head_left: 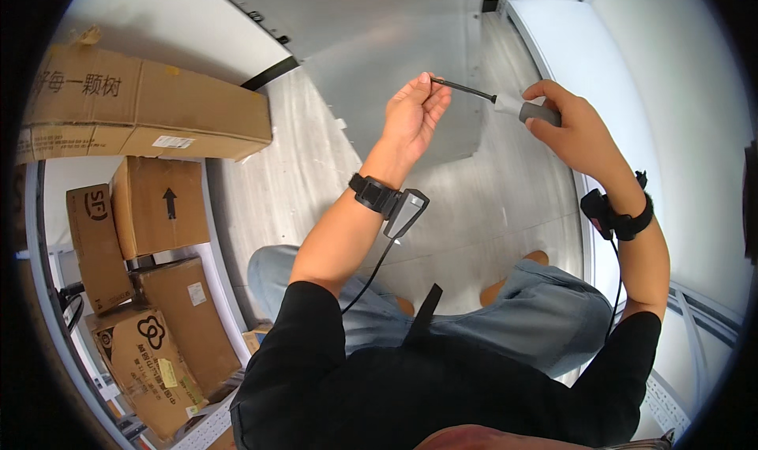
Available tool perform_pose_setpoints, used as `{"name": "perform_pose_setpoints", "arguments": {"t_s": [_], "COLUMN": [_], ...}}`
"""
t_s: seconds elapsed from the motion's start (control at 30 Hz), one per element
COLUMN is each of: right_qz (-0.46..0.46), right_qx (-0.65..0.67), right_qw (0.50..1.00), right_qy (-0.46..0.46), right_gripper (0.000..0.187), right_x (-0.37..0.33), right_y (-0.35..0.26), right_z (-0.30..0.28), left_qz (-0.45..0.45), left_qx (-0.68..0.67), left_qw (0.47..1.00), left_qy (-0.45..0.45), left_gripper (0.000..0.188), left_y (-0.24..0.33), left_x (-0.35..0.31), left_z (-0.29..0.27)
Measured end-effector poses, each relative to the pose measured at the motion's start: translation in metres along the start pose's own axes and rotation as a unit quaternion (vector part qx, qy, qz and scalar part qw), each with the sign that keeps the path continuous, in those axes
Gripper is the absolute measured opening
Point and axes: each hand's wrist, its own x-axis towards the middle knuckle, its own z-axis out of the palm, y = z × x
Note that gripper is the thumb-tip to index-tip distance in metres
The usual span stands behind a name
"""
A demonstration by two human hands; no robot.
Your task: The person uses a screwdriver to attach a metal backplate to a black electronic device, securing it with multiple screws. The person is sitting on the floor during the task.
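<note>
A screwdriver [505, 103] with a black shaft and a pale and dark grey handle spans the gap between my two hands. My right hand [580, 130] grips the handle with thumb and fingers. At the other end, my left hand [414, 114] pinches the tip between thumb and forefinger, its remaining fingers loosely curled. Whether a small part sits at the tip is hidden by those fingers. Beyond and below the hands stands a large grey metal panel [387, 35].
Cardboard boxes [162, 205] fill a metal rack [217, 268] on the left, with a long carton [197, 110] on top. White shelving [568, 35] runs along the right. Both wrists carry black strapped devices [395, 207] with cables. Pale wood-look floor [276, 189] lies beneath my bent legs.
</note>
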Motion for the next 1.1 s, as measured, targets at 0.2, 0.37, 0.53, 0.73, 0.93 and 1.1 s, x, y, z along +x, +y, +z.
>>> {"name": "perform_pose_setpoints", "arguments": {"t_s": [0.2,0.37,0.53,0.73,0.93,1.1], "right_qz": [-0.032,0.061,0.088,0.078,0.079,0.085], "right_qx": [0.142,0.373,0.508,0.526,0.550,0.546], "right_qw": [0.989,0.926,0.856,0.844,0.829,0.830], "right_qy": [0.028,0.005,0.036,0.069,0.067,0.078], "right_gripper": [0.024,0.024,0.028,0.028,0.027,0.026], "right_x": [0.029,0.035,0.040,0.051,0.059,0.061], "right_y": [-0.044,-0.093,-0.142,-0.176,-0.188,-0.194], "right_z": [0.079,0.145,0.197,0.210,0.217,0.219], "left_qz": [0.044,0.078,0.055,0.049,0.047,0.030], "left_qx": [0.045,0.088,0.112,0.090,0.082,0.073], "left_qw": [0.997,0.992,0.992,0.995,0.996,0.997], "left_qy": [0.035,0.038,0.007,-0.007,-0.001,0.015], "left_gripper": [0.015,0.018,0.019,0.017,0.018,0.016], "left_y": [0.086,0.144,0.187,0.208,0.213,0.217], "left_x": [-0.009,-0.011,-0.007,0.003,0.013,0.017], "left_z": [-0.043,-0.059,-0.064,-0.070,-0.070,-0.071]}}
